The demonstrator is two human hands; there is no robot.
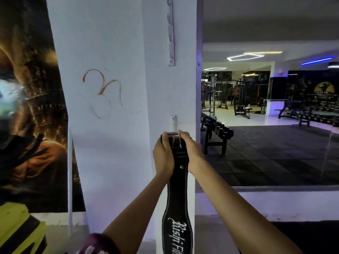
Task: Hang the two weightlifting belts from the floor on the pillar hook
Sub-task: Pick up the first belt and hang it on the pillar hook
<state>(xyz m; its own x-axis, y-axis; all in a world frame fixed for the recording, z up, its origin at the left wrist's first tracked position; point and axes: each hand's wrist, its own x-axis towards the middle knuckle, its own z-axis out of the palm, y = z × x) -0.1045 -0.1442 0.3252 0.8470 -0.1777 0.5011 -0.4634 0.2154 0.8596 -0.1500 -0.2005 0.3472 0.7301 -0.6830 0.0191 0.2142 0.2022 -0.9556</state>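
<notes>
A black leather weightlifting belt (177,195) with white lettering hangs straight down against the white pillar (113,143). Its metal buckle end is at the top, just under a small white hook plate (173,122) fixed to the pillar. My left hand (163,154) grips the belt's top from the left. My right hand (192,153) grips it from the right, fingers by the buckle prong. Whether the buckle sits on a hook is hidden by my hands. A second belt is not in view.
A longer white hook strip (171,32) is mounted higher on the pillar. A dark poster (31,107) covers the wall at left. A large mirror (266,116) at right reflects a dumbbell rack (214,132) and gym machines. A yellow and black object (18,230) sits bottom left.
</notes>
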